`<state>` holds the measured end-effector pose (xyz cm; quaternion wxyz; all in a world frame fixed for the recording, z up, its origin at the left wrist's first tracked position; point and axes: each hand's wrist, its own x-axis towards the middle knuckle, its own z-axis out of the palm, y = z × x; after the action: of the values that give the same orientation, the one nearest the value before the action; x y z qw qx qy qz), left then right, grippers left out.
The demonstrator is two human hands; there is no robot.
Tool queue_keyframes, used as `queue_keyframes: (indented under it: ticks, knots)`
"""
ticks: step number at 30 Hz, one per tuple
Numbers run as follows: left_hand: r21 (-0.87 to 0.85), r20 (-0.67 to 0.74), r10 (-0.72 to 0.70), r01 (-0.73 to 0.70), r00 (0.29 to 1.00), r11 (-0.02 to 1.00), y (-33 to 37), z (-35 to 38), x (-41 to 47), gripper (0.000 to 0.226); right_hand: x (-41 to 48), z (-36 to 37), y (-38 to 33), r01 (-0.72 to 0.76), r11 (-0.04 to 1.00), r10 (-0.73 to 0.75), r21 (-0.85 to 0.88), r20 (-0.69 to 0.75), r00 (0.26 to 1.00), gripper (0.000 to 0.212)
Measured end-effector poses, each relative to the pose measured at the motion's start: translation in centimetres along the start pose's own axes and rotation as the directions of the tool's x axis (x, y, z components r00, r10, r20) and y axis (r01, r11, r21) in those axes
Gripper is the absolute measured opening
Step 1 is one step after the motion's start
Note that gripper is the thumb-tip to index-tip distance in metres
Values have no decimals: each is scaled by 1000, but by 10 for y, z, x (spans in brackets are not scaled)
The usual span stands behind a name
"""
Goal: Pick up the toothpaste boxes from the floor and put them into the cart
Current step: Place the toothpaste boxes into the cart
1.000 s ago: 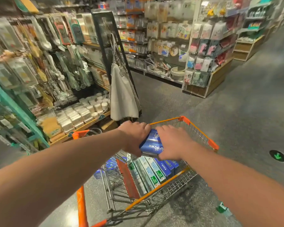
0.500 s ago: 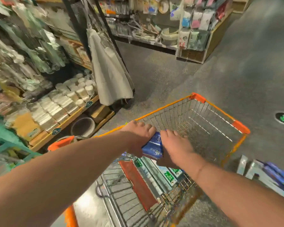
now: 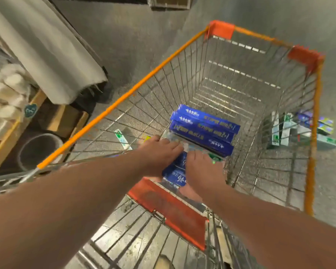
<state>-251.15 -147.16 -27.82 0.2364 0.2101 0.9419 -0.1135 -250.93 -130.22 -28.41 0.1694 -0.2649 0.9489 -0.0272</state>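
While both of your arms reach down into the orange-rimmed wire shopping cart (image 3: 122, 99), your left hand (image 3: 159, 154) and right hand (image 3: 201, 167) clamp between them a bundle of dark blue toothpaste boxes (image 3: 176, 172), one palm on each side. Bundle sits low in the basket at its near end, just above the red plastic child-seat flap (image 3: 169, 208); whether it already touches the cart bottom cannot be told. Just beyond your fingers, a stack of long blue toothpaste boxes with white lettering (image 3: 204, 129) lies on the basket floor, with green-and-white packs partly showing under it. Outside the cart on the right, several green-and-white and purple toothpaste boxes (image 3: 303, 131) lie on the grey speckled floor (image 3: 136, 35), seen through the wire. One green-and-white box (image 3: 121, 137) lies left of the cart, also seen through the mesh. Motion blur softens all lettering.
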Motion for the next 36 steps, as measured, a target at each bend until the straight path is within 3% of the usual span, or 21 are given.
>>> queue_keyframes:
  ticks: [2,3,5,7,8,10,17,21,26,36]
  knots:
    - [6,7,20,-20,1000,1000,5,24,8,83,6,28,-1,-45,999,44,-17,-7,999,26]
    - [12,6,19,-19,1000,1000,8,32,10,72,9,38,-1,-55,998,56,-13,36,998,23]
    - [17,25,9,-10,1000,1000,13,45,14,64,7,53,2,-51,997,56,-60,90,994,55]
    - [28,71,15,-17,997,999,18,53,17,76,5,61,0,-36,997,48,-62,209,977,90]
    - [37,95,23,-27,995,999,20,56,18,86,3,66,1,-23,997,37,-69,210,977,94]
    - [53,108,39,-45,993,998,23,63,21,96,-3,73,1,-45,998,52,-47,172,984,96]
    - [83,22,29,-31,999,996,27,83,24,90,-1,84,-3,-79,994,93,-75,198,976,101]
    - [23,27,34,-35,999,999,25,83,24,94,-2,84,0,-44,997,57,-64,219,974,107]
    - [-124,45,47,-41,998,991,24,87,22,116,-4,85,8,-14,999,26,-47,266,964,120]
    - [-131,-26,29,-32,999,991,30,95,17,99,-4,84,12,-15,1000,9,19,319,948,119]
